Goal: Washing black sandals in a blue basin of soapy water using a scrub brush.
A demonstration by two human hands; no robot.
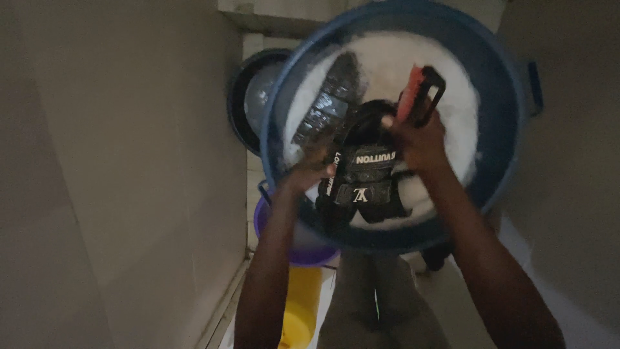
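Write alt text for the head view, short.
Seen from above, the left hand grips a black strapped sandal over a blue basin of white suds while the right hand holds a red-and-black scrub brush. A second dark sandal lies in the foam; a purple bowl sits below.

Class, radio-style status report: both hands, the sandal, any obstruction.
Left hand grips black sandal over the blue basin of suds. Right hand holds red scrubbing brush on it. Second sandal lies alongside, not blocking.

Counted here: one blue basin [510, 97], one black sandal [365, 184], one red brush [420, 94], one purple bucket [290, 242], two hands.
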